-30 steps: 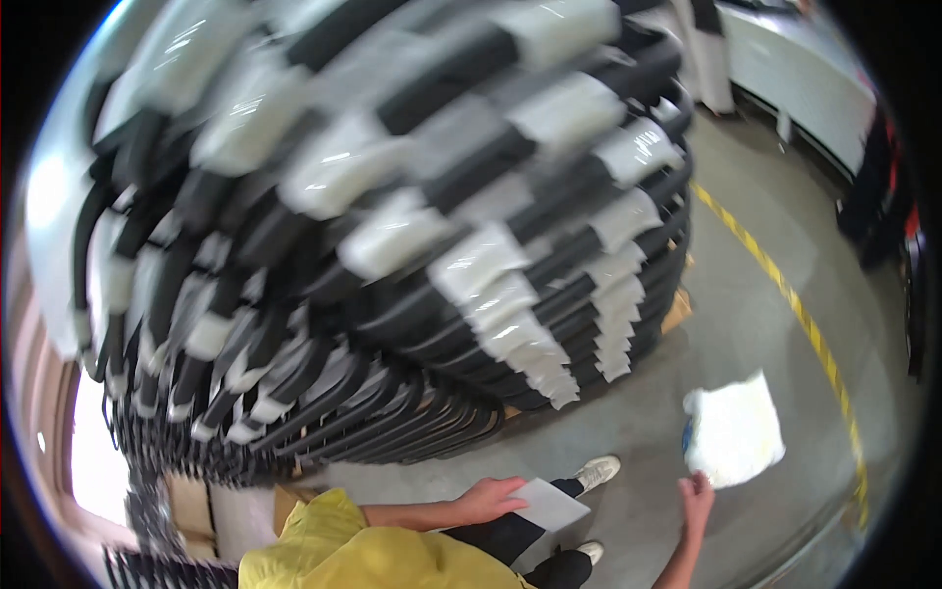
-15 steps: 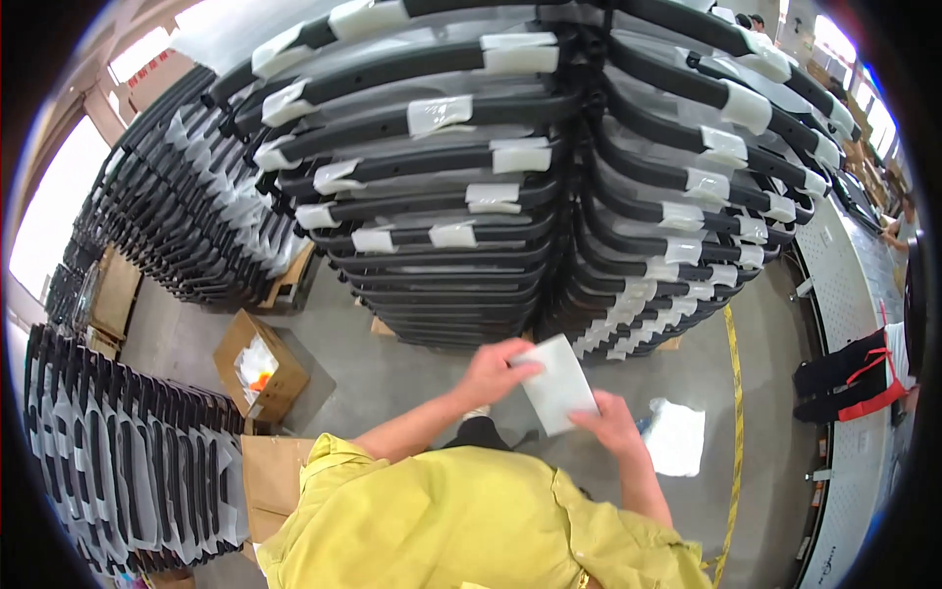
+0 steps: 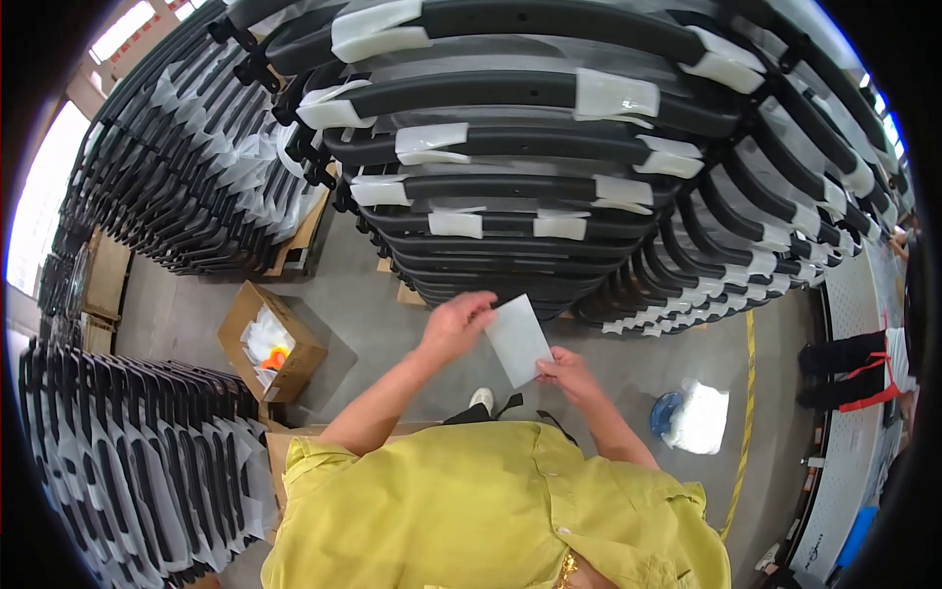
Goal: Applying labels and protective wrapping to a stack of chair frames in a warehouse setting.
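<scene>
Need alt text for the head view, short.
Both hands hold a white sheet, left hand at its top corner, right hand at its lower edge, before a tall stack of black curved parts. An open carton sits on the floor to the left.

You face a stack of curved parts (image 3: 510, 196); an open carton (image 3: 270, 342) sits on the floor (image 3: 373, 334) to your left, a bag (image 3: 702, 417) to your right.

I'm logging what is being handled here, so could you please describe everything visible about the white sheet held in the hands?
The white sheet is a small, flat, translucent-looking rectangle, perhaps plastic film or paper, blank as far as shows. It is held tilted in the air before the stacked black parts. The left hand pinches its upper left corner, and the right hand grips its lower right edge. Nothing else touches it.
</scene>
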Available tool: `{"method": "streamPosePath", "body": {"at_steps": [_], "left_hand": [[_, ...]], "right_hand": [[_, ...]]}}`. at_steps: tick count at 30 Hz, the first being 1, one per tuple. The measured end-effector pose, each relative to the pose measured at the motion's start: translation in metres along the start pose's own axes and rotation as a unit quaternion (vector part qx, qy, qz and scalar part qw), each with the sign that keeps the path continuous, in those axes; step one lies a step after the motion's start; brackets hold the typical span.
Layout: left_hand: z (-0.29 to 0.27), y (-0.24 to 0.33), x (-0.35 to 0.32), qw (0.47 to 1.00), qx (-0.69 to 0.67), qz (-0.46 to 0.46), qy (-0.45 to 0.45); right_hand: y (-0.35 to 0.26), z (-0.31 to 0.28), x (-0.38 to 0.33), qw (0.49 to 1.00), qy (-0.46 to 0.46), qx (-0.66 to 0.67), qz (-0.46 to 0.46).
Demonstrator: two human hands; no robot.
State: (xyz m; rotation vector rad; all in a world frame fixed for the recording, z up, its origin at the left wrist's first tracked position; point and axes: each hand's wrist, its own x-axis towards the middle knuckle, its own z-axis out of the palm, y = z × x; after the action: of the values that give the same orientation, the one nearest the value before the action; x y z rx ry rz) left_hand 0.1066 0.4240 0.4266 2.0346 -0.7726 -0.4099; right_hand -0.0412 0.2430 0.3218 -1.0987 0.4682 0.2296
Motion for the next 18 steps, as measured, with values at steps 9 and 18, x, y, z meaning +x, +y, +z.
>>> {"method": "streamPosePath", "body": {"at_steps": [9,18], "left_hand": [[-0.057,-0.095,0.074,0.943,0.282,0.118,0.130],[-0.041,-0.115,0.125,0.920,0.320,0.119,0.190]], "right_hand": [[0.037,0.038,0.143,0.986,0.163,0.036,0.025],[0.012,0.072,0.205,0.984,0.133,0.095,-0.065]]}}
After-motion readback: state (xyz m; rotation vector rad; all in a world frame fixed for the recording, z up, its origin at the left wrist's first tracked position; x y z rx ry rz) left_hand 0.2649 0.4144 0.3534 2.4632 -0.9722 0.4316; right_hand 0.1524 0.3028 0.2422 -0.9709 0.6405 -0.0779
